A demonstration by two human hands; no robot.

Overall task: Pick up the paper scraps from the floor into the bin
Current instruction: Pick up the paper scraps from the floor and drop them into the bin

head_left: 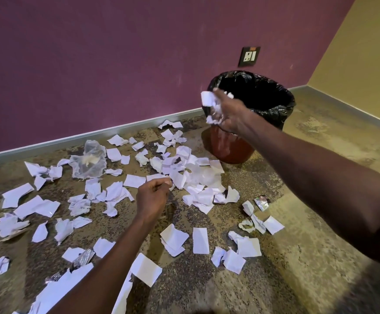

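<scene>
Torn paper scraps (146,268) litter the floor (297,257) from its near edge to the far wall. Right hand (226,114) clutches a wad of scraps (208,99) at the near rim of the lined bin (275,109); best carry it fully over the opening before letting go. Left hand (153,196) hovers over the pile, fingers curled together, apparently holding nothing.

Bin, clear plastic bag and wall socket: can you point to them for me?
bin (232,148): head view, on its red lower wall.
clear plastic bag (89,160): head view, on its crumpled middle.
wall socket (249,56): head view, on its faceplate.
</scene>
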